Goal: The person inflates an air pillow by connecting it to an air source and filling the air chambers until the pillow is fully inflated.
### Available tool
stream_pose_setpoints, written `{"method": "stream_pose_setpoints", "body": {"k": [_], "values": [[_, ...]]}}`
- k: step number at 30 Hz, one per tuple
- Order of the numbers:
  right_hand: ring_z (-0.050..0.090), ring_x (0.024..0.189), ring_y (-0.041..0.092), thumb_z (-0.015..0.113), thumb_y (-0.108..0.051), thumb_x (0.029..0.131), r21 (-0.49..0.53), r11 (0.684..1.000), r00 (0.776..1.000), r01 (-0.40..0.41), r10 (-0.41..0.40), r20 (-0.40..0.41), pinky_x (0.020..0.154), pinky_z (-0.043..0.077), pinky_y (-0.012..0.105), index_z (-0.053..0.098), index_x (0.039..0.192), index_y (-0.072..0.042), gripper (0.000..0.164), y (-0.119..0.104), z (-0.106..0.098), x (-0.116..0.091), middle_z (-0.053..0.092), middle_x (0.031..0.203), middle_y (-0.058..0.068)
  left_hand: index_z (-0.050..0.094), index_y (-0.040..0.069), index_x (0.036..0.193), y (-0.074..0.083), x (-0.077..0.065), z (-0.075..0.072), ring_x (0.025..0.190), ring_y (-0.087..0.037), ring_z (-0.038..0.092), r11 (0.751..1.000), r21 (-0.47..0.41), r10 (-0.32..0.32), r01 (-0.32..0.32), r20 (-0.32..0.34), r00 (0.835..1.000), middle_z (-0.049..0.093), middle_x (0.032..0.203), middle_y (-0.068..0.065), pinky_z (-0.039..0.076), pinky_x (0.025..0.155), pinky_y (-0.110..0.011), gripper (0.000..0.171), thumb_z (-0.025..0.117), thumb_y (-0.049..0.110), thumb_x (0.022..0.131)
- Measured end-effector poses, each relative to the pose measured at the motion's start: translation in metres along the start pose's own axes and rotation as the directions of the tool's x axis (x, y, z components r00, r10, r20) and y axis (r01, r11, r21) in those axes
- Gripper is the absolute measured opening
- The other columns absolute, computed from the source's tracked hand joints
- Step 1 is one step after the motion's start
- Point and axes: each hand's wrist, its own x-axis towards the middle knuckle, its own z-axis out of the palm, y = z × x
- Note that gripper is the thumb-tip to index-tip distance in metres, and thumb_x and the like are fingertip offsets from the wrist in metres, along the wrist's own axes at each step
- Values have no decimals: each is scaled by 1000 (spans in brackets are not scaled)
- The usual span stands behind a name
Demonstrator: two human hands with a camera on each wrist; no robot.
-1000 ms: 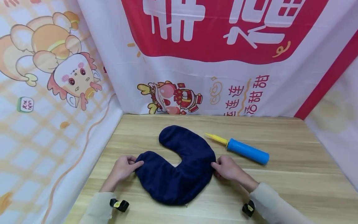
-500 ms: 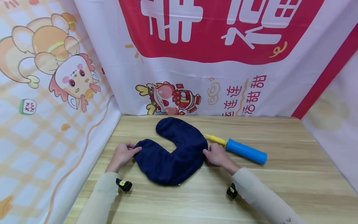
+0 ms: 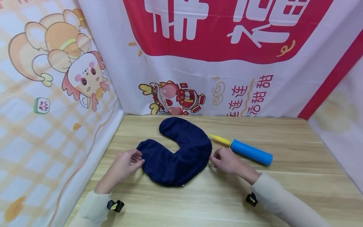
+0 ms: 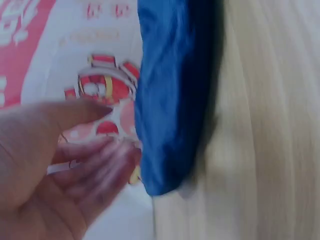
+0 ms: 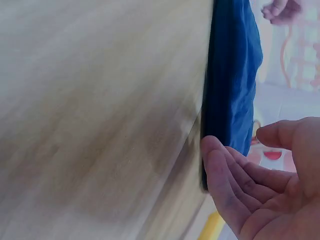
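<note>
A navy U-shaped neck pillow (image 3: pixel 181 160) lies flat on the wooden table, its opening facing the upper left; in both wrist views it looks bright blue. Beside its left end is my left hand (image 3: pixel 126 164). In the left wrist view, a gap shows between the thumb and the loosely bent fingers (image 4: pixel 100 170), and no fabric is between them. At the pillow's right edge is my right hand (image 3: pixel 227 160). The right wrist view shows its fingertips (image 5: pixel 212 147) at the pillow's edge, with the thumb held apart.
A blue hand pump (image 3: pixel 251 152) with a yellow nozzle lies right of the pillow, just beyond my right hand. A printed cloth (image 3: pixel 119 63) hangs behind the table (image 3: pixel 297 157), and more cloth covers both sides.
The neck pillow has moved away from me, toward the back of the table, with both hands pinching it. Now the thumbs and fingers have come apart and let it go.
</note>
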Motion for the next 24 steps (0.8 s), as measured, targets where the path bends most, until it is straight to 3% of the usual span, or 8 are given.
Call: {"method": "stream_pose_setpoints", "body": {"k": [2,5,7,10,13,15,20,24], "values": [[55,57,7,66,-22,103,-27,999,999,41,-41,14,55,46,23,76,82,-11,26,-4,-3,-6,66,66,-7,72,-2,103,13,-3,2,82,-14,74,992,-6,129,-129,39,991,77,93,-7,63,74,-28,17,81,7,91],[55,59,5,67,-23,103,-37,996,996,77,-75,53,56,48,23,75,85,-12,22,-10,-4,-15,66,69,-8,73,-1,104,33,-5,8,83,-13,73,953,-4,301,-302,93,949,77,95,-7,62,75,-27,19,82,7,89],[56,61,4,68,-23,103,-40,994,992,103,-100,77,58,49,22,75,87,-12,21,-15,-3,-20,67,72,-8,73,0,106,46,-6,13,85,-13,72,924,-6,381,-383,130,916,76,97,-7,62,76,-28,20,82,8,89],[56,63,2,69,-22,102,-27,988,983,149,-145,110,60,50,22,75,90,-10,17,-20,1,-25,68,76,-7,73,3,108,63,-6,22,88,-11,72,893,-8,443,-451,202,874,76,101,-6,61,79,-26,20,81,11,91],[56,63,0,70,-19,101,-9,981,972,196,-193,137,61,51,21,74,92,-10,14,-26,7,-27,70,77,-6,72,6,110,74,-5,32,92,-11,71,876,10,462,-483,269,845,75,103,-5,60,82,-26,20,80,13,93],[57,65,-1,71,-19,101,2,975,964,222,-220,151,62,52,20,74,94,-9,12,-29,12,-28,72,79,-5,72,8,110,78,-3,39,93,-11,71,867,53,460,-496,301,835,74,104,-3,60,83,-27,22,81,16,93],[61,70,-4,73,-17,99,20,961,947,277,-276,167,66,55,18,74,97,-7,10,-36,24,-30,75,83,-2,71,10,115,80,-1,56,97,-15,70,845,202,410,-495,349,843,72,108,-1,61,83,-34,33,84,28,90],[64,74,-3,74,-15,99,56,960,942,273,-279,189,68,56,18,74,98,-7,8,-41,32,-31,76,85,-1,73,12,119,79,-1,65,98,-18,70,829,277,373,-487,376,848,72,111,-2,61,83,-37,41,85,35,87]]}}
